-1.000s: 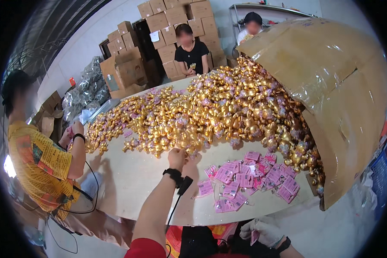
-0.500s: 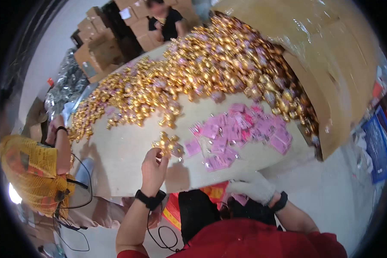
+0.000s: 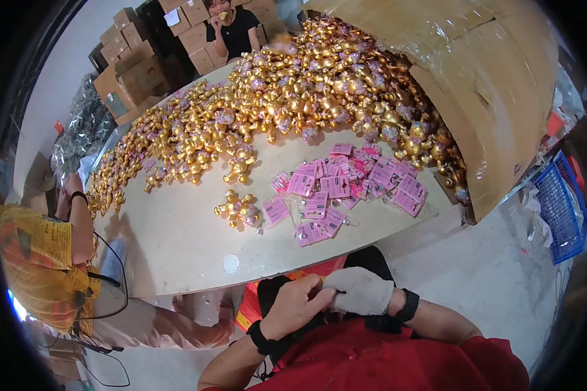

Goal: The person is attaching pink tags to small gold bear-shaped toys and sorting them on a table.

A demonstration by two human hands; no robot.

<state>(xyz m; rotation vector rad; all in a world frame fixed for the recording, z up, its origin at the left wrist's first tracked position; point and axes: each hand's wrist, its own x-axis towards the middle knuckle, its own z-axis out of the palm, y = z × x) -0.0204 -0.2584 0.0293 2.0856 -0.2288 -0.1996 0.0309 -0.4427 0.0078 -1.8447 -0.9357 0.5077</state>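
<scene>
Left hand (image 3: 296, 306), curled, touches gloved right hand (image 3: 361, 290); what they grip is indiscernible. Right: carton (image 3: 502, 124), golden trinkets (image 3: 346, 81) at mouth.

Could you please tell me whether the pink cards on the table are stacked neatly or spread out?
Spread out: the pink cards lie overlapping at different angles on the table, near the gold figures.

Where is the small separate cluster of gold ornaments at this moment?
In the head view, the small gold cluster lies on the table, left of centre, just left of the pink cards.
</scene>
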